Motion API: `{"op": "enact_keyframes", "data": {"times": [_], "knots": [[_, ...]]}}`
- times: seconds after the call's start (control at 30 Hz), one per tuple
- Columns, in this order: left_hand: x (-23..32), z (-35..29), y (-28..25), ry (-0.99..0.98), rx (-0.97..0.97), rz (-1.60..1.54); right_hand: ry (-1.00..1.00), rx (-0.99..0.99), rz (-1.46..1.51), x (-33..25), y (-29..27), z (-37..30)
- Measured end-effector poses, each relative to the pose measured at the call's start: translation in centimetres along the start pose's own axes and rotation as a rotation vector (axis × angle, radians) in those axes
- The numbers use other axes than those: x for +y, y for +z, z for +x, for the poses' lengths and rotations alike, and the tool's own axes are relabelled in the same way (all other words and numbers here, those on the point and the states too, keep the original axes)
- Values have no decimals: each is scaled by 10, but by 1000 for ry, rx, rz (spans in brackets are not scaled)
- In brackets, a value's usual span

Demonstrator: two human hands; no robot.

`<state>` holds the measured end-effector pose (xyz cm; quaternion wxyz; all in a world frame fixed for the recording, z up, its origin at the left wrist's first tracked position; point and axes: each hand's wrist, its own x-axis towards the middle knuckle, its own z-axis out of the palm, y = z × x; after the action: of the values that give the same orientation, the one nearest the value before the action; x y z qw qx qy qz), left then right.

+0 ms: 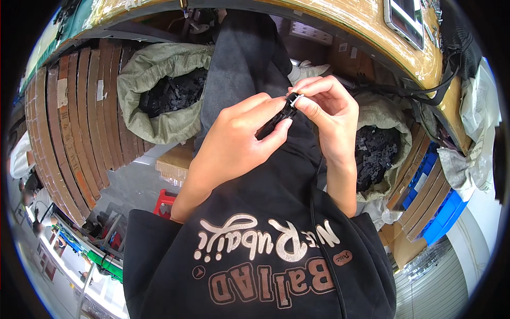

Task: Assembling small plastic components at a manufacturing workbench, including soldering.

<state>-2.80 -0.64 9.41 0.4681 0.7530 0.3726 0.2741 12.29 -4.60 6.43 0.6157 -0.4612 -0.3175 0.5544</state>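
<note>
Spanning the space between the two hands, a small black plastic part (288, 110) is held up over the person's lap. The left hand (241, 133) has its thumb and fingers closed around the part's lower body. The right hand (334, 109) pinches at its upper end with thumb and fingertips, where a small whitish piece (298, 98) shows; its exact shape is hidden by the fingers. Below the hands is a black printed sweatshirt (175, 255), and beyond them are dark trousers (234, 53). To the left, an open woven sack (130, 87) contains many black plastic pieces (172, 95); a second woven sack (396, 118), near the right forearm, holds similar pieces. Stacked brown cardboard (79, 122) stands farther left. Ahead, the bench (366, 26) carries a flat, pale-framed device (406, 22). Blue crates (449, 215) lie at far right.
</note>
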Motion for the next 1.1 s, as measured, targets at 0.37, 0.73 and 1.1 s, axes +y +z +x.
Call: {"op": "enact_keyframes", "data": {"times": [0.37,0.73,1.1], "knots": [[-3,0,-7,-86,-102,19,142,-33,-200,-9,3,0],[-81,-6,17,-395,-545,-1187,222,-229,165,-5,3,6],[-75,-6,-4,-615,42,-1268,163,-57,-185,27,19,16]]}}
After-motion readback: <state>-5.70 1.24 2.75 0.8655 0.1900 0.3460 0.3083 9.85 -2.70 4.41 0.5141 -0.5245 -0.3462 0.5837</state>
